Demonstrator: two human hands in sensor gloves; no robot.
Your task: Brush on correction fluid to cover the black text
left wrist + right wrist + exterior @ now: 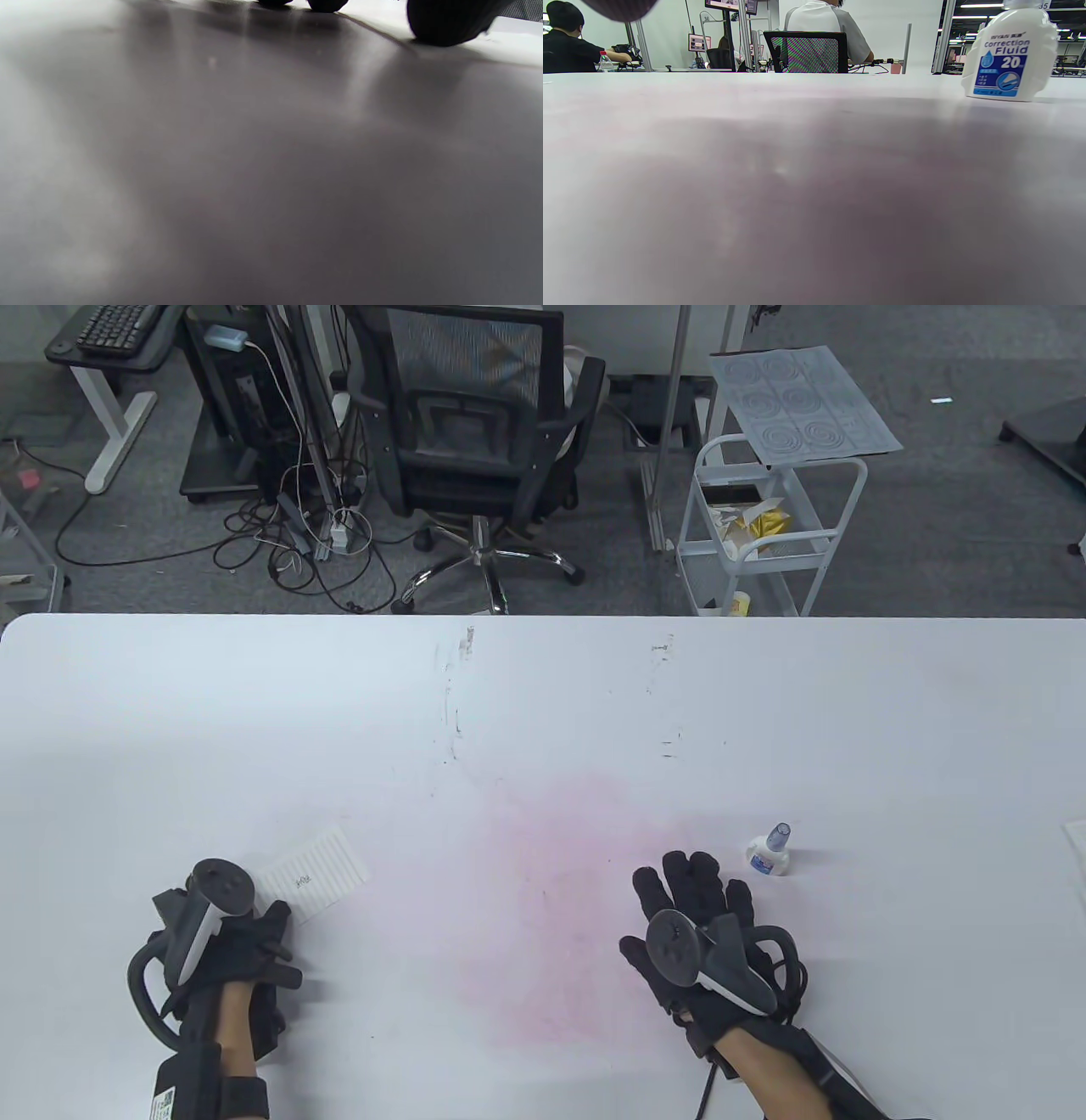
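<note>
A small lined paper slip (pixel 318 872) with black text (pixel 303 881) lies on the white table (pixel 543 704) at the near left. My left hand (pixel 271 937) rests on the table at the slip's near corner and holds nothing; in the left wrist view its fingertips (pixel 445 21) touch the surface. A small white correction fluid bottle (pixel 770 853) with a cap stands upright at the near right; it also shows in the right wrist view (pixel 1009 55). My right hand (pixel 687 891) lies flat and empty, fingers spread, just left of and nearer than the bottle.
A pink stain (pixel 551 899) covers the table between my hands. Another sheet's corner (pixel 1076 844) shows at the right edge. Beyond the far edge stand an office chair (pixel 475 432) and a white cart (pixel 764 526).
</note>
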